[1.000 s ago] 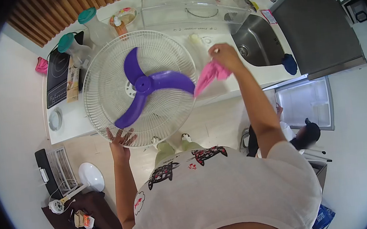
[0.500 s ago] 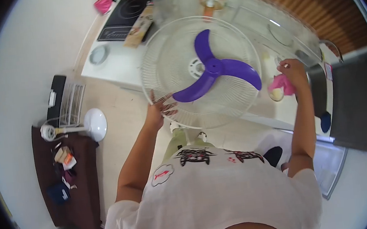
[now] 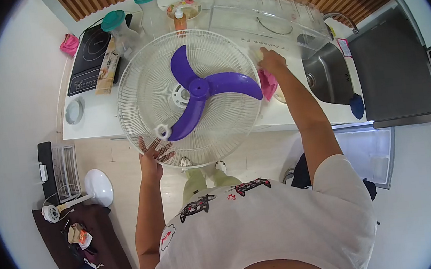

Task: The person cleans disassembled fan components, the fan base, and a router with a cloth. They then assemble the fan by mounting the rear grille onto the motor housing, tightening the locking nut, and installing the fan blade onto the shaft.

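Note:
A round white fan grille [image 3: 139, 74] is tilted up against the counter's front, with three purple fan blades [image 3: 199, 88] lying in it. My left hand [image 3: 151, 159] holds its lower left rim from beneath, fingers spread behind the wires. On the grille by the lowest blade tip sits a small white ring nut [image 3: 163, 131]. To the right of the grille, my right hand [image 3: 273, 61] is over the counter with fingers bent, by a small pale yellow item [image 3: 259, 54]; what the fingertips grip is unclear. Just below it is a pink cloth [image 3: 268, 84].
An induction cooker [image 3: 94, 45], green-lidded jugs [image 3: 152, 16] and an orange pump bottle [image 3: 179, 21] stand behind the grille. A clear plastic rack [image 3: 246, 25] is at the back, a sink [image 3: 326, 77] to the right. The white fan stand [image 3: 99, 189] leans by a brown bench [image 3: 105, 233].
The view has shifted right. The white ring nut, near my right hand before, now sits on the grille. My right hand has moved to the pale yellow item; my left hand still holds the rim.

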Tool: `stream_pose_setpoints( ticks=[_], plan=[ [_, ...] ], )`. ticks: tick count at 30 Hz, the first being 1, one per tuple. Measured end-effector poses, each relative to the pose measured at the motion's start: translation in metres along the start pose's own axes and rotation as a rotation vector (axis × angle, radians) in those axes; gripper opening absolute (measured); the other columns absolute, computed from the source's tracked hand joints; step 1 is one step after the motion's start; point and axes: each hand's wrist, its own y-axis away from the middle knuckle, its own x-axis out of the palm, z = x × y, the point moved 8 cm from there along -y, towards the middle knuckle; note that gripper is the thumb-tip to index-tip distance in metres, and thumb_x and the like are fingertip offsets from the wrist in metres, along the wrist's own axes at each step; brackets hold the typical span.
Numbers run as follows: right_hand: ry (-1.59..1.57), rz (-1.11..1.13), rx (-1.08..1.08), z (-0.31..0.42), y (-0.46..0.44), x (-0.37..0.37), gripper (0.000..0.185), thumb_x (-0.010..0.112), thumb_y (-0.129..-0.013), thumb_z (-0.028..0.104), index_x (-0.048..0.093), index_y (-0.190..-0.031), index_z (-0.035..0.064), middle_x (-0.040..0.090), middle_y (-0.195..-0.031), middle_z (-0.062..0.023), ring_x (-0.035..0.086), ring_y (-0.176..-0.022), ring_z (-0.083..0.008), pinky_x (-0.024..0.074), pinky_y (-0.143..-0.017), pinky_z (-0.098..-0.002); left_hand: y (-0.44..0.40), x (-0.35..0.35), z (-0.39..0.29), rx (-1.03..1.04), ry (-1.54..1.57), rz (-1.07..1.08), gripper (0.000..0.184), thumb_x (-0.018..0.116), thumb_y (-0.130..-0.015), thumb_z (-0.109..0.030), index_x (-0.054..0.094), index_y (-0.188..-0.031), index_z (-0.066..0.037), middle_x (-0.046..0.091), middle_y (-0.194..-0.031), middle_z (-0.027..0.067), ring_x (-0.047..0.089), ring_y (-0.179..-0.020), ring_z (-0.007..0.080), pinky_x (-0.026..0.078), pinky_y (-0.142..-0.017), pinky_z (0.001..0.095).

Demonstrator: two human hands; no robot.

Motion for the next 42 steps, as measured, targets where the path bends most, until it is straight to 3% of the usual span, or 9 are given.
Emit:
stream_pose_setpoints(
  ticks=[9,11,15,19,22,27,32,36,42],
  plan=[
    [-0.031,0.038,0.103,-0.013,0.028,-0.046,0.04,0.068,-0.074,0.033,0.058,-0.105,0.0099,0.063,-0.106,-0.0153,0.061,-0.102,-0.0314,0.0492,-0.084,-0.0391,0.002,0.0,-0.002,0.006,-0.029,0.021,0.088,0.032,-0.07,0.004,-0.002,-0.145,-0.025,0.041,-0.133,0.0242,0.055,-0.105,0.0437,0.053,-0.079,0.0542],
    [-0.209,-0.018,-0.141,0.007,0.052,-0.091,0.039,0.071,-0.071,0.035,0.063,-0.098,0.0077,0.064,-0.102,-0.0165,0.062,-0.097,-0.0318,0.0491,-0.083,-0.0368,0.001,0.004,0.0,-0.006,-0.035,0.03,0.088,0.032,-0.07,0.004,-0.003,-0.145,-0.025,0.041,-0.133,0.0242,0.055,-0.105,0.0441,0.053,-0.078,0.0541],
    [-0.55,-0.05,-0.193,0.002,0.079,-0.13,0.049,0.075,-0.064,0.036,0.064,-0.1,0.005,0.065,-0.095,-0.0184,0.064,-0.088,-0.0309,0.0498,-0.079,-0.0359,0.001,0.001,0.001,-0.013,-0.017,0.017,0.089,0.033,-0.071,0.004,-0.006,-0.145,-0.027,0.038,-0.135,0.0244,0.053,-0.107,0.0455,0.052,-0.08,0.0553],
    [0.097,0.271,-0.168,-0.046,0.086,-0.042,0.049,0.076,-0.059,0.038,0.067,-0.091,0.0024,0.065,-0.094,-0.0199,0.065,-0.085,-0.032,0.0512,-0.077,-0.0375,-0.001,0.001,0.0,0.001,0.002,0.045,0.09,0.034,-0.07,0.003,-0.006,-0.145,-0.026,0.038,-0.135,0.0242,0.052,-0.108,0.0451,0.051,-0.081,0.0554],
    [0.046,0.235,0.124,-0.053,0.138,-0.006,0.097,0.08,-0.053,0.045,0.04,-0.131,0.0036,0.053,-0.12,-0.0223,0.058,-0.104,-0.0344,0.0465,-0.089,-0.0412,0.0,0.003,-0.002,0.019,-0.001,0.051,0.089,0.034,-0.069,0.004,-0.005,-0.145,-0.024,0.041,-0.132,0.0241,0.053,-0.106,0.0434,0.052,-0.078,0.0539],
    [-0.24,0.059,0.114,-0.067,0.137,0.023,0.102,0.08,-0.057,0.041,0.03,-0.14,0.0115,0.049,-0.119,-0.0227,0.053,-0.11,-0.0343,0.0447,-0.091,-0.0394,0.004,0.006,0.001,0.041,-0.006,0.074,0.084,0.036,-0.068,0.001,0.005,-0.144,-0.019,0.042,-0.13,0.0231,0.053,-0.106,0.0427,0.051,-0.081,0.0543],
    [-0.289,0.029,0.026,-0.094,0.133,0.04,0.05,0.075,-0.064,0.034,0.06,-0.109,0.0183,0.051,-0.112,-0.0175,0.06,-0.096,-0.0334,0.0495,-0.081,-0.0413,0.007,0.009,0.009,0.1,0.013,0.103,0.082,0.035,-0.067,0.001,0.011,-0.143,-0.017,0.044,-0.127,0.0225,0.056,-0.101,0.0417,0.054,-0.076,0.053],
    [-0.111,-0.087,-0.08,-0.072,0.148,0.019,0.019,0.07,-0.07,0.026,0.066,-0.084,0.014,0.056,-0.103,-0.0128,0.059,-0.096,-0.0303,0.0492,-0.079,-0.039,0.023,0.017,0.009,0.145,0.084,0.088,0.075,0.036,-0.069,0.003,0.018,-0.14,-0.015,0.049,-0.119,0.0204,0.058,-0.097,0.0397,0.056,-0.072,0.0523],
    [-0.282,-0.146,-0.111,-0.103,0.094,0.039,0.037,0.075,-0.056,0.019,0.056,-0.084,0.0025,0.059,-0.084,-0.0173,0.058,-0.079,-0.033,0.0482,-0.071,-0.0393,0.056,0.008,0.032,0.159,0.178,-0.006,0.082,0.037,-0.066,0.001,0.014,-0.143,-0.019,0.043,-0.126,0.0231,0.057,-0.098,0.044,0.055,-0.075,0.0537]
  ],
)
